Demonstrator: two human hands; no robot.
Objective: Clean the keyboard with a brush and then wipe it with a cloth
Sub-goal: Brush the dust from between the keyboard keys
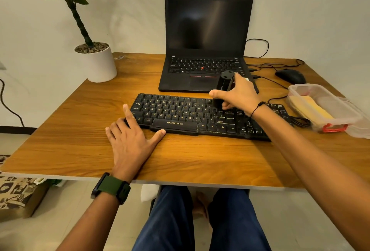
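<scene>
Right hand (238, 95) fingers grip boxy black brush (223, 87) over matte keyboard (180, 114); left hand (130, 140) flat.

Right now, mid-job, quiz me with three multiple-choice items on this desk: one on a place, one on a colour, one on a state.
1. Where does the yellow cloth lie?
A. on the laptop
B. in the clear plastic box at the right
C. under the keyboard

2. What colour is the pot of the plant?
A. white
B. red
C. black

3. What is the right hand doing?
A. resting flat on the desk
B. holding the mouse
C. gripping the black brush over the keyboard

Answers: 1 B, the cloth shows through the box's clear wall. 2 A, the pot is plain white. 3 C, the fingers curl round the brush, while the left hand lies flat at the keyboard's left end.
</scene>
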